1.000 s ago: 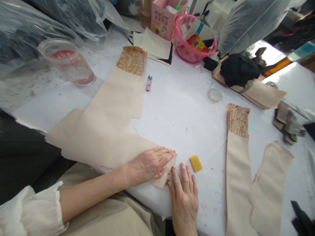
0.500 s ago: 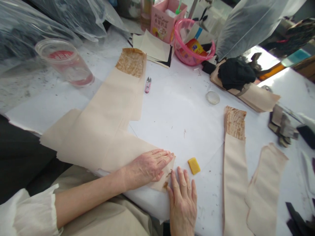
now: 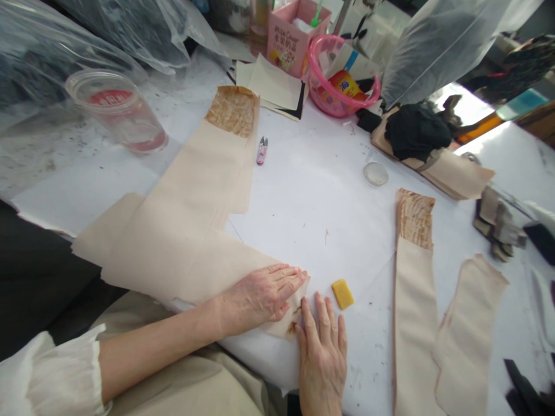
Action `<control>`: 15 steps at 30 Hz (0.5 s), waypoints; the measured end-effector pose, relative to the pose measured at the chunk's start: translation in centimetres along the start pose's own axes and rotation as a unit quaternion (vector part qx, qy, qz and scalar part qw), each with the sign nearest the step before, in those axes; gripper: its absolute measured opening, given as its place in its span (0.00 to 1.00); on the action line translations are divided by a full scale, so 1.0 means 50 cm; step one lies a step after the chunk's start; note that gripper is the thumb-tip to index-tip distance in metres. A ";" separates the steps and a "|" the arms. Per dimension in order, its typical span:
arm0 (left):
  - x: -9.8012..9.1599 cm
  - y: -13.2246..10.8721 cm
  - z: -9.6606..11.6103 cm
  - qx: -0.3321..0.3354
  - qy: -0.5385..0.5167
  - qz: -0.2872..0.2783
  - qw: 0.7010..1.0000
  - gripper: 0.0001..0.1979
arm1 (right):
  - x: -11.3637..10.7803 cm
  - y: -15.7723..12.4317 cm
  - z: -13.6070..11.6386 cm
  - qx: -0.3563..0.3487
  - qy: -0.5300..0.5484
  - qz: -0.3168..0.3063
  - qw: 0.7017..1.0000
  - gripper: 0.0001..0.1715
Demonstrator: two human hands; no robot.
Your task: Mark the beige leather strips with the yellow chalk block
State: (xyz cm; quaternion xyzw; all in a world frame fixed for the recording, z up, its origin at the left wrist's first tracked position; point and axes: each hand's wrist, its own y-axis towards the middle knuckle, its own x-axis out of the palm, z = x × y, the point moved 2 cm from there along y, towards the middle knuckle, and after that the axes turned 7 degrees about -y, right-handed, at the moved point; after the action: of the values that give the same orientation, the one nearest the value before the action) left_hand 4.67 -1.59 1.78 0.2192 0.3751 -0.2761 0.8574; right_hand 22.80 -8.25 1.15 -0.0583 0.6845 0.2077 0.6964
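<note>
Pale beige fabric pieces point(image 3: 173, 214) lie overlapped on the white tabletop, the top one reaching toward me with brown marks at its right end. My left hand point(image 3: 264, 294) rests flat on that end, fingers stretched out and pointing right. Just beside it, my right hand point(image 3: 323, 352) lies palm down at the fabric's edge, its fingers spread and partly on the table. Above the right fingertips sits a small yellow block point(image 3: 342, 294), apart from the hand. Neither hand grips anything. Whatever is under the left palm is hidden.
Pink thread snips point(image 3: 262, 151) lie beyond the fabric. A clear plastic cup point(image 3: 121, 112) stands at left, a pink basket point(image 3: 314, 86) at the back. More beige strips point(image 3: 414, 312) lie to the right, with dark scraps point(image 3: 416, 130) behind them. A round clear lid point(image 3: 375, 174) lies mid-table.
The view has shifted very slightly. Both hands keep almost the same place and pose, and the fabric has not visibly moved.
</note>
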 end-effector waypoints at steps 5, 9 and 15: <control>0.002 -0.001 0.001 0.004 -0.003 0.006 1.000 0.30 | -0.013 0.035 0.007 0.016 0.025 0.021 0.999 0.25; -0.001 0.000 0.003 0.009 0.002 0.010 1.000 0.28 | 0.017 0.057 -0.017 -0.001 0.014 0.024 1.000 0.26; -0.002 0.000 0.003 0.002 -0.002 0.004 1.000 0.28 | -0.010 0.003 0.000 -0.021 0.011 0.006 1.000 0.23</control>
State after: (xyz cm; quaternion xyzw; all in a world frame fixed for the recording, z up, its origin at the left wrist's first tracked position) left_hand 4.69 -1.64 1.94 0.2217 0.3718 -0.2740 0.8588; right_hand 22.73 -8.21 1.65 -0.0711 0.6880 0.2255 0.6860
